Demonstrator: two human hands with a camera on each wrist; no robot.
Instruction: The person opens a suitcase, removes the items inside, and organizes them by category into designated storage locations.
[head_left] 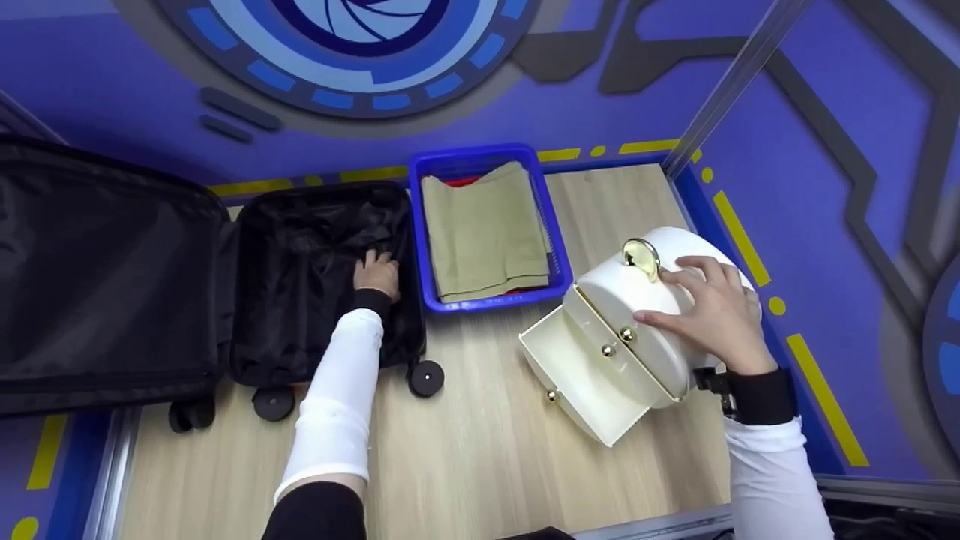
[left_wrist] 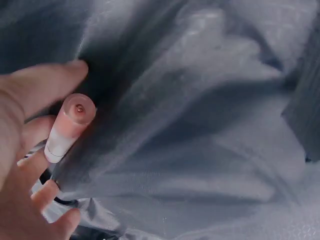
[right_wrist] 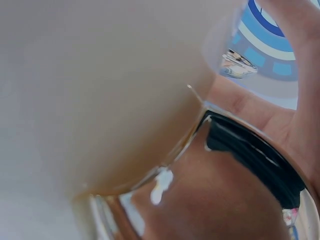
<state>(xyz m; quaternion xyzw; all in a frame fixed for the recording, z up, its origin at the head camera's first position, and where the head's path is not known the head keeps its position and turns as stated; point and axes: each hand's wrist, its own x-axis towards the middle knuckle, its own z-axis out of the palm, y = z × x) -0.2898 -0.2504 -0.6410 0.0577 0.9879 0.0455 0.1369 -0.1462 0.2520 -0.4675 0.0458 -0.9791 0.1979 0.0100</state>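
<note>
My left hand (head_left: 377,274) is down inside the black suitcase (head_left: 289,300). In the left wrist view a small pink-and-white tube (left_wrist: 70,127), which looks like a lipstick, lies beside the spread fingers, against the dark lining (left_wrist: 190,130). The thumb stands apart from its top. Over the rounded top of a white cosmetics box (head_left: 630,307), my right hand (head_left: 712,311) rests with fingers spread, one fingertip by the gold ring handle (head_left: 643,259). The box's lower drawer (head_left: 585,375) is pulled out. Up close, the right wrist view shows shiny gold metal (right_wrist: 245,135).
Between suitcase and box stands a blue basket (head_left: 559,274) with folded khaki cloth (head_left: 484,232) and something red under it. The suitcase's open lid (head_left: 105,277) spreads to the left. Suitcase wheels (head_left: 426,379) stick out at the front. Walls rise behind and at the right.
</note>
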